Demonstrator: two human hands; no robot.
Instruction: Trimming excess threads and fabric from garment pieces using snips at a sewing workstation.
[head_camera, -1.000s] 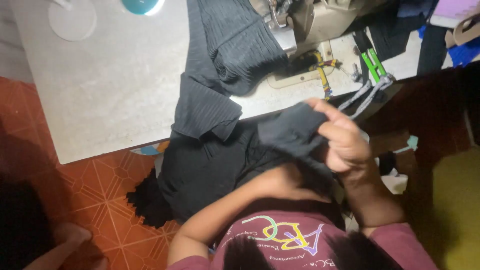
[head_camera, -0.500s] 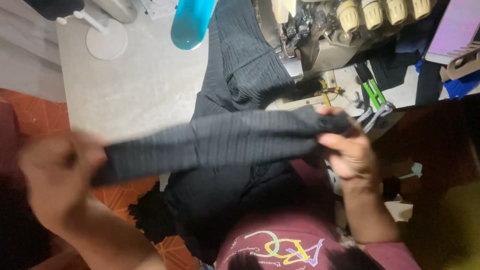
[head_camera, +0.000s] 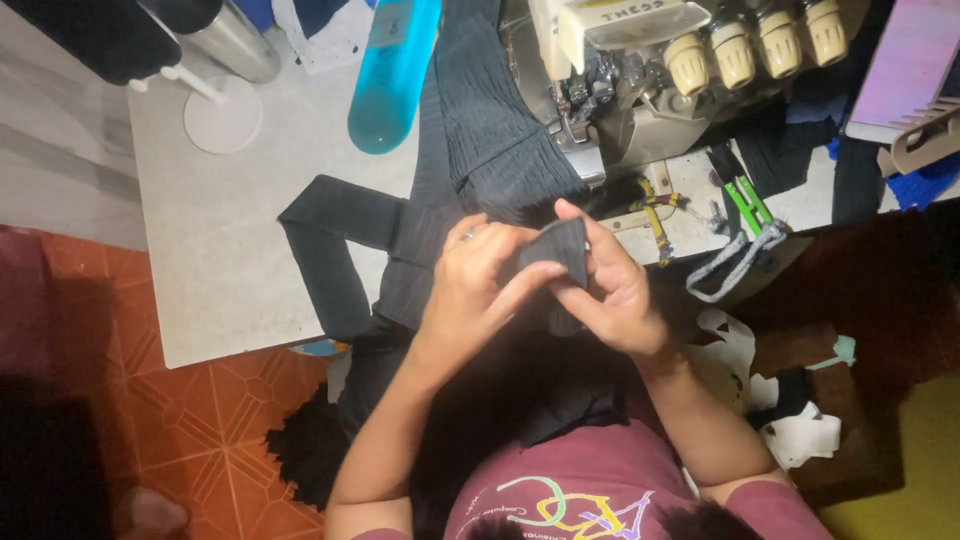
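Note:
Both of my hands meet at the table's front edge on one end of a dark ribbed fabric strip (head_camera: 345, 225). My left hand (head_camera: 478, 285) pinches the strip's end from the left. My right hand (head_camera: 612, 290) grips the same end from the right, thumb on top. The strip loops away to the left across the grey table (head_camera: 220, 260) and folds back down toward my lap. A larger piece of black ribbed fabric (head_camera: 490, 130) runs from the sewing machine (head_camera: 640, 70) down into my lap.
A blue tube-shaped bottle (head_camera: 392, 75) lies at the back of the table beside a metal cylinder (head_camera: 235, 40) and a white round base (head_camera: 222, 115). Green-handled clippers (head_camera: 745, 200) and cords lie to the right. White scraps (head_camera: 800, 435) are on the floor. Orange floor tiles (head_camera: 200, 430) lie at the left.
My left hand, stretched far left with the strip pulled taut, has come back in to join my right hand. The strip now hangs slack in a loop on the table.

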